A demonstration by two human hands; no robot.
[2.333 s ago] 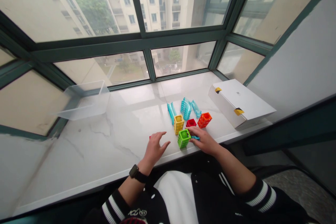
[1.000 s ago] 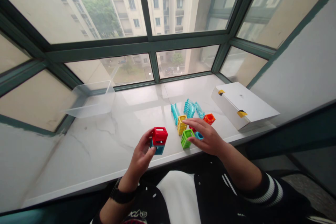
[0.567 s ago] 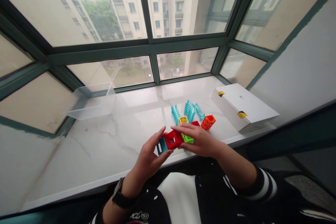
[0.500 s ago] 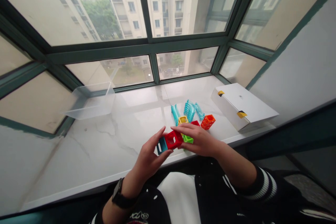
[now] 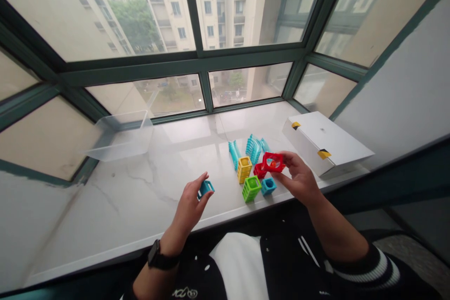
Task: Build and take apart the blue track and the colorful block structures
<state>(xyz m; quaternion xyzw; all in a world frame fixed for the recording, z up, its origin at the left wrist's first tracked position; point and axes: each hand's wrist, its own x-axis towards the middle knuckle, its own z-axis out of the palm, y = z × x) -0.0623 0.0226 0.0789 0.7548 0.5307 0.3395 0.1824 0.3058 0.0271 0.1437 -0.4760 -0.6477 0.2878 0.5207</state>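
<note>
My left hand (image 5: pixel 191 199) pinches a blue hollow block (image 5: pixel 206 188) between thumb and fingers, above the sill. Farther right, my right hand (image 5: pixel 298 176) grips a red hollow block (image 5: pixel 273 162), held over the block pile. Below it stands another red block (image 5: pixel 259 170), partly covered. A yellow block stack (image 5: pixel 244 170) and a green block stack (image 5: pixel 251 189) stand upright between my hands. Beside the green one sits a second blue block (image 5: pixel 268 186). An orange piece is mostly hidden behind the held red block. Turquoise track pieces (image 5: pixel 253 148) lie behind the blocks.
A clear plastic bin (image 5: pixel 121 143) stands at the left by the window. On the right is a white box (image 5: pixel 326 143) with yellow-black tabs. The marble sill (image 5: pixel 147 197) ends at a front edge (image 5: pixel 225 219) close to my body.
The red and blue blocks, previously together between both hands, are now apart. My right hand has carried the red block right; my left hand keeps the blue one, slightly left of before.
</note>
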